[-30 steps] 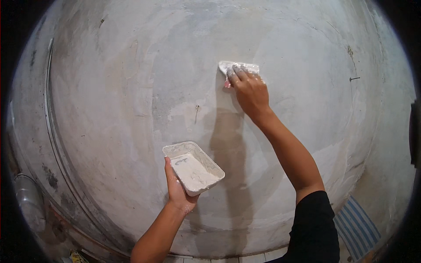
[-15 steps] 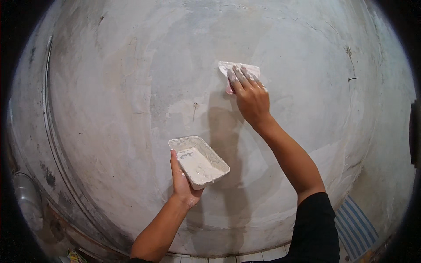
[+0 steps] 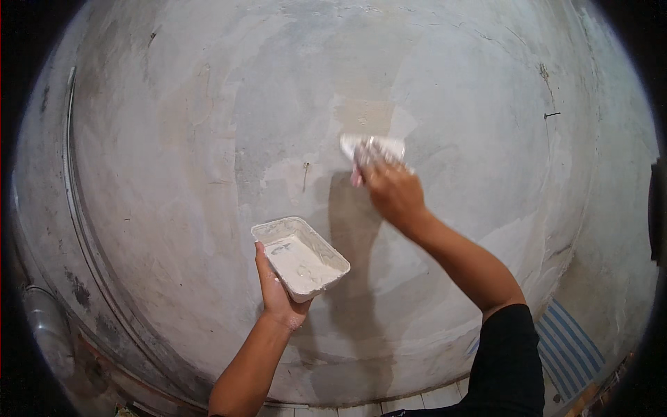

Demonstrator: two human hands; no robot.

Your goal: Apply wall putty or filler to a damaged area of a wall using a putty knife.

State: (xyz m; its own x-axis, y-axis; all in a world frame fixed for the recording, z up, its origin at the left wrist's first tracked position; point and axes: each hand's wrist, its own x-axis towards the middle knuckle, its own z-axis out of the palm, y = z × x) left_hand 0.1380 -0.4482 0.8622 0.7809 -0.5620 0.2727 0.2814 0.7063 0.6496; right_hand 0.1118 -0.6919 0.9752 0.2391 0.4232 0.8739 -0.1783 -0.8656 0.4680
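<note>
My left hand [image 3: 278, 295] grips a rectangular tray [image 3: 326, 251] from below and its left side, thumb along the outer wall. Inside lies white, creamy filler paste [image 3: 299, 260], with more smeared on the rim. My right hand [image 3: 389, 184] is closed on a flat, wide putty scraper [image 3: 379, 144] coated in white paste; its blade is at the grey wall [image 3: 458, 174]. White paste covers the fingers, which are slightly blurred. A beige damp-looking patch [image 3: 365, 115] shows on the wall just above the blade.
A nail [image 3: 552, 115] sticks out of the wall at the right, and a small hole [image 3: 306, 167] marks it left of the scraper. A thin pipe or cable [image 3: 71, 160] runs down the left side. Blue-striped cloth [image 3: 566, 347] lies low at the right, above pale floor tiles [image 3: 403, 405].
My right hand has drawn the scraper downward along the wall, and the beige patch now shows above it. My left hand with the tray has shifted slightly left.
</note>
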